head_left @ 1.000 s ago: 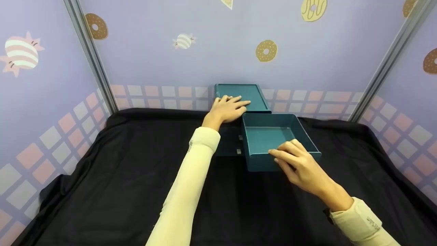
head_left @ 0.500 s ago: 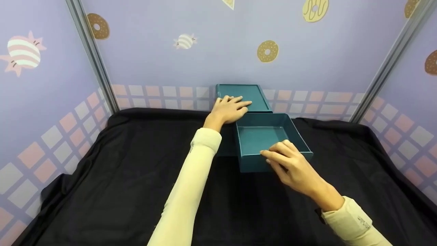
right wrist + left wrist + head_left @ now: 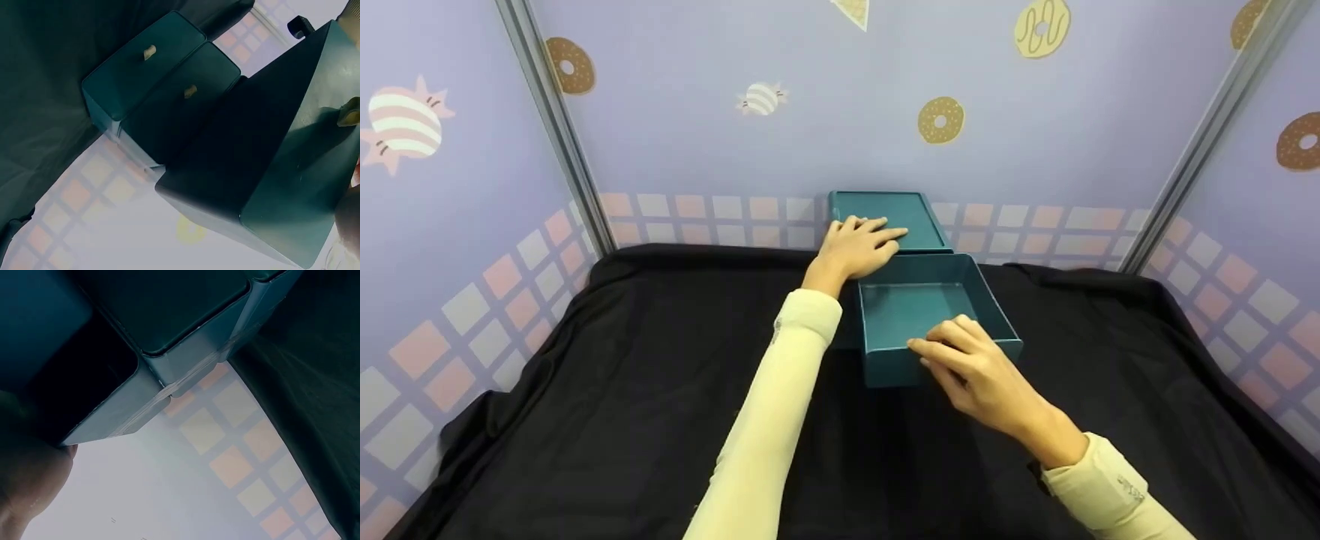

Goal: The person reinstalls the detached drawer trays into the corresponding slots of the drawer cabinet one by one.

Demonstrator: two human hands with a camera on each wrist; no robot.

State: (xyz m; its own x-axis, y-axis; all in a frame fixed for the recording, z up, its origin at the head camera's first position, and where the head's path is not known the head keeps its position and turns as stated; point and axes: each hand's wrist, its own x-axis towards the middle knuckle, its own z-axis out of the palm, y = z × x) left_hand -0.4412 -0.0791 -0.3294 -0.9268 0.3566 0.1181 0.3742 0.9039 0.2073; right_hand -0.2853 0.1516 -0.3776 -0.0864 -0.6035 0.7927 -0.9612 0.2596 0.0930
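A teal cabinet [image 3: 885, 214] with small drawers stands against the back wall. Its top drawer [image 3: 907, 307] hangs out in front, bare inside. My left hand [image 3: 855, 249] rests on the cabinet's top with fingers spread; part of it shows at the edge of the left wrist view. My right hand [image 3: 979, 371] grips the drawer's front rim, thumb in front and fingers bent over the edge. In the right wrist view, a knob [image 3: 350, 112] juts from the drawer's front, and two lower drawer fronts [image 3: 180, 95] look shut. Whether the top drawer's rear sits inside the cabinet cannot be seen.
Black cloth [image 3: 645, 405] covers the table, with folds along the back and side edges. Patterned lilac panels [image 3: 697, 142] enclose the back and both sides, joined by metal posts [image 3: 556, 127] at the corners.
My right hand has moved the drawer leftward, bringing it more in line with the cabinet and covering the lower knobs seen earlier. My left hand has stayed on the cabinet's top.
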